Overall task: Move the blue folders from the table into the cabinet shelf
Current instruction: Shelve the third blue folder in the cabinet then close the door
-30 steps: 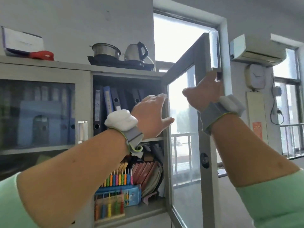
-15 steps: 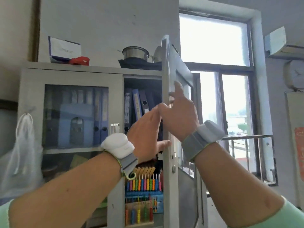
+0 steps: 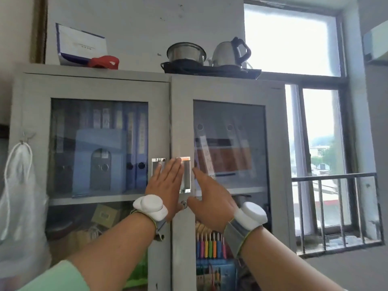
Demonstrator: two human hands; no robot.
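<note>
The grey metal cabinet [image 3: 94, 85] stands in front of me with both glass doors shut. Blue folders [image 3: 136, 143] stand upright on the upper shelf behind the left pane, and more folders [image 3: 228, 148] lean behind the right pane. My left hand [image 3: 168, 183] lies flat, fingers together, across the seam between the two doors by the left handle. My right hand [image 3: 210, 198] presses flat on the right door [image 3: 273, 143] just right of its metal handle [image 3: 185, 175]. Neither hand holds anything.
On the cabinet top sit a white box [image 3: 79, 45], a red object [image 3: 104, 62], a steel pot [image 3: 185, 52] and a kettle [image 3: 230, 52] on a black tray. A white bag [image 3: 19, 185] hangs at the left side. A barred window [image 3: 327, 185] is at the right. An abacus [image 3: 210, 246] shows on the lower shelf.
The right cabinet door has swung from wide open to fully shut. My right hand moved from the door's edge to its front, and my left hand came flat onto the door seam.
</note>
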